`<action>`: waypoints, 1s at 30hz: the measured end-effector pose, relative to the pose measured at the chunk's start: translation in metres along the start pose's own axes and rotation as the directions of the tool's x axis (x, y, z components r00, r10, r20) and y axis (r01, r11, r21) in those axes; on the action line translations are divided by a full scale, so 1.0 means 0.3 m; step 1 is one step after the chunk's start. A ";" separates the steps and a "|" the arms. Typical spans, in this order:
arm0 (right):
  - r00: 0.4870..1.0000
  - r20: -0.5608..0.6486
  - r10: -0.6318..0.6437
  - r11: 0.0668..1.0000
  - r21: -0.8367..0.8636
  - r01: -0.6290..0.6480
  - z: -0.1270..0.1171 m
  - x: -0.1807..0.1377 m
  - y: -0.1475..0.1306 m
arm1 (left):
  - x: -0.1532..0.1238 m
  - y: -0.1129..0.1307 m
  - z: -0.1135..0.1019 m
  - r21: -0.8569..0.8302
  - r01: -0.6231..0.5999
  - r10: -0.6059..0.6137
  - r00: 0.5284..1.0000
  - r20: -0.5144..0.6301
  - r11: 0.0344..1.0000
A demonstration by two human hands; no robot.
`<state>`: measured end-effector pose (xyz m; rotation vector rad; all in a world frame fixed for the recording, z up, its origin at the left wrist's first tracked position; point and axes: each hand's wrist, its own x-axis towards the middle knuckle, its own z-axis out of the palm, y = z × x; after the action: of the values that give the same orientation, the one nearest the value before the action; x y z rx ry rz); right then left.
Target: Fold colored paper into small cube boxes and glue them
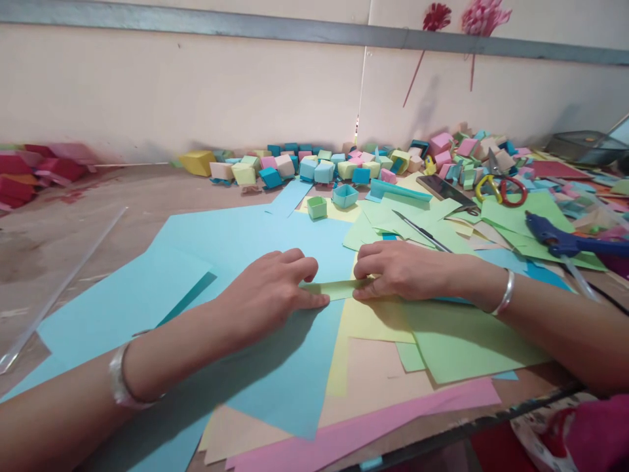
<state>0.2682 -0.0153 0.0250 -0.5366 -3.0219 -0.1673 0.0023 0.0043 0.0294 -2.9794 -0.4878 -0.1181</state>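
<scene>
A narrow light green paper strip (335,289) lies crosswise between my hands, over blue and yellow sheets. My left hand (268,292) closes on its left end, with the thumb along the near edge and the fingers curled. At the other end, my right hand (393,269) grips the strip between thumb and bent fingers. Both ends are partly hidden by the fingers. Just beyond the hands stand a small open green paper box (317,208) and an open light blue paper box (344,195).
Large blue sheets (236,242) spread to the left, near a clear stick (69,282). Several small paper boxes (323,172) line the wall. At right are a pen (421,231), a phone (445,190), scissors (501,190) and a blue glue gun (565,236). Pink paper (373,426) lies along the table's near edge.
</scene>
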 end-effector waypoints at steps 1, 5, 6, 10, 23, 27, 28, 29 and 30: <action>1.000 0.008 -0.001 1.000 0.009 0.001 0.000 -0.002 0.001 | 0.000 0.013 -0.010 0.039 0.017 -0.017 1.000 -0.008 0.999; 1.000 0.021 0.019 0.999 0.037 -0.020 -0.003 -0.010 0.003 | -0.010 0.080 -0.033 0.182 0.056 -0.053 0.998 -0.020 0.982; 0.999 0.021 0.025 0.999 0.047 -0.026 -0.003 -0.011 0.002 | -0.016 0.096 -0.033 0.215 0.054 -0.052 0.999 -0.015 0.975; 0.998 0.021 0.057 0.989 0.134 -0.060 -0.005 -0.009 -0.005 | -0.041 0.138 -0.029 0.223 0.036 -0.050 0.997 0.056 0.974; 0.994 0.034 0.101 0.987 0.123 -0.104 0.005 0.000 -0.007 | -0.015 0.163 0.013 0.204 0.124 -0.124 0.992 -0.015 0.971; 0.994 0.037 0.103 0.989 0.106 -0.107 -0.007 0.000 -0.009 | -0.007 0.155 0.028 0.180 0.110 -0.125 0.989 0.073 0.978; 0.996 0.037 0.086 0.990 0.110 -0.090 -0.013 -0.003 -0.007 | -0.008 0.153 0.027 0.187 0.110 -0.126 0.989 0.078 0.976; 0.997 0.042 0.064 0.990 0.119 -0.068 -0.020 -0.008 -0.003 | -0.009 0.152 0.026 0.186 0.107 -0.124 0.989 0.082 0.977; 0.998 0.049 0.046 0.990 0.134 -0.052 -0.027 -0.014 0.001 | -0.010 0.152 0.024 0.179 0.103 -0.120 0.989 0.086 0.978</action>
<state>0.2728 -0.0173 0.0327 -0.6097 -3.0312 0.0533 0.0145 -0.0386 0.0171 -2.7964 -0.6421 0.0568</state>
